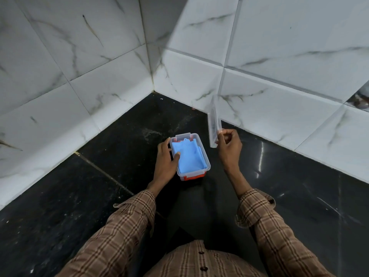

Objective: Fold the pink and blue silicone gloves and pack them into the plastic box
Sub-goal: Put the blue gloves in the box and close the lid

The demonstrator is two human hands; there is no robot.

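Plastic box (199, 172) sits on the black floor (83, 196), centre of frame, just below the corner where the two white marble-tiled walls (99, 76) meet. Clear walls, orange latches at near and far ends. No lid on it.

Blue glove (189, 156) lies folded flat inside, filling most of the box. A sliver of another colour shows at the far end under the blue; cannot tell if that is the pink glove.

Left hand (166, 160): arm reaches forward from lower left, plaid sleeve (123, 226) pushed back at the wrist. Hand loosely open, fingers curled over the box's left rim, thumb pressing down on the blue glove. Not gripping anything closed.

Right hand (228, 148): arm rises from lower right, forearm steep, hand raised right of the box and clear of it. Fingers pinched shut on the lower edge of the clear lid (214, 124). Lid held near upright, edge-on to the camera, its top blurred against the right wall.

Dark trousered knee between the arms, directly below the box.
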